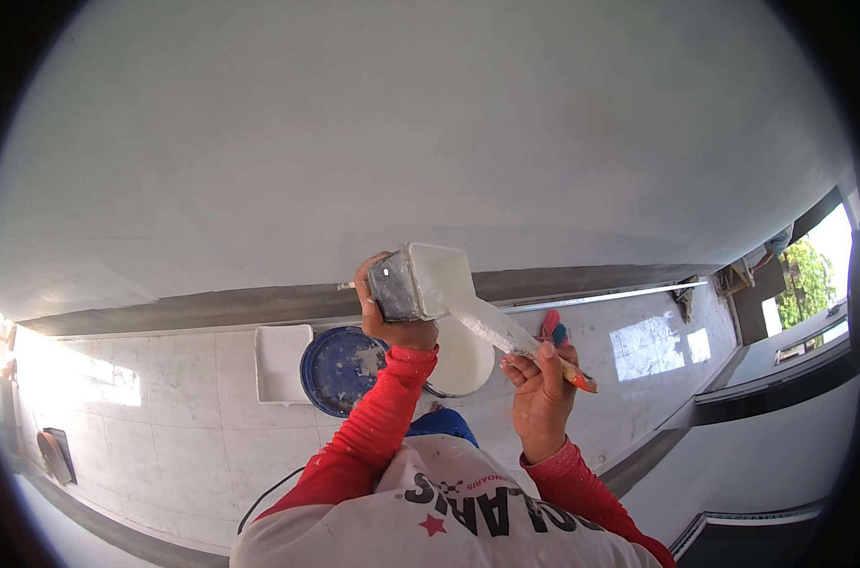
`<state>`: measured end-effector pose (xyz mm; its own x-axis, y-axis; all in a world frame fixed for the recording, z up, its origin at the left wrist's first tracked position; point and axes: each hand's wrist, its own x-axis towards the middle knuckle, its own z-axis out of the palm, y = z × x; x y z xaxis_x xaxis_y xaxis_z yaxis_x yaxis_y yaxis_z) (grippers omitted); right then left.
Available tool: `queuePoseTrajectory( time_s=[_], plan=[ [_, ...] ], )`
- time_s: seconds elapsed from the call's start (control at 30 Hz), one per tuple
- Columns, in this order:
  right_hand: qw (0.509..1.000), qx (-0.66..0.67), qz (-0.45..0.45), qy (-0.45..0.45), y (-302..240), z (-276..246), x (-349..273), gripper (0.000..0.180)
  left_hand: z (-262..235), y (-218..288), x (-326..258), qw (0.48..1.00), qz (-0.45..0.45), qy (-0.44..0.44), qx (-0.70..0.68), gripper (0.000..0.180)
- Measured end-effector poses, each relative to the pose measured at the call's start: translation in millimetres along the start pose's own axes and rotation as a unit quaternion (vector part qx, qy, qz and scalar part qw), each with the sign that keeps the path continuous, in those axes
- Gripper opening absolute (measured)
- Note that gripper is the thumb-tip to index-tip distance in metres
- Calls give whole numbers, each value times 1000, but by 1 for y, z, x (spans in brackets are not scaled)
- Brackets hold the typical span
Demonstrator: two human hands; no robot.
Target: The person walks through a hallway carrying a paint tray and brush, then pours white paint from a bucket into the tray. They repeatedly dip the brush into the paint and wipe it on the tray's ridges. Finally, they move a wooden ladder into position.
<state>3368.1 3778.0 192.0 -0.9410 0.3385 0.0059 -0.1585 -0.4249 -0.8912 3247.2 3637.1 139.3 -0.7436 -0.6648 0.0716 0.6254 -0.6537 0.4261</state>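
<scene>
My left hand [403, 333] grips a squarish, paint-smeared tub [390, 288] from its left side, tilted so that its white inside shows. My right hand [544, 405] holds a paintbrush [496, 327] by its handle, which ends in orange. White paint coats much of the brush, and its far end meets the right rim of the tub; the bristle tip is hard to make out. Below the tub, a round bucket [468, 364] of white paint stands on the floor, partly hidden by my left hand and arm.
A pale wall [411, 123] rises ahead, with a darker band [212, 308] along its foot. Left of the bucket lie a blue round lid [340, 374] and a white tray [283, 364]. A pink and blue item [552, 327] sits behind my right hand. A window [809, 279] is far right.
</scene>
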Motion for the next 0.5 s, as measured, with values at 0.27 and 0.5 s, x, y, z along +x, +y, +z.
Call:
queuePoseTrajectory(
  time_s=[0.27, 0.5],
  plan=[
    [804, -404, -414, -137, -33, 4, 13, 27, -5, 5, -7, 996, -74, 32, -46, 53],
    [748, -389, -386, -375, -55, -24, 0, 28, -7, 17, -1, 977, -165, 127, -36, 53]
  ],
)
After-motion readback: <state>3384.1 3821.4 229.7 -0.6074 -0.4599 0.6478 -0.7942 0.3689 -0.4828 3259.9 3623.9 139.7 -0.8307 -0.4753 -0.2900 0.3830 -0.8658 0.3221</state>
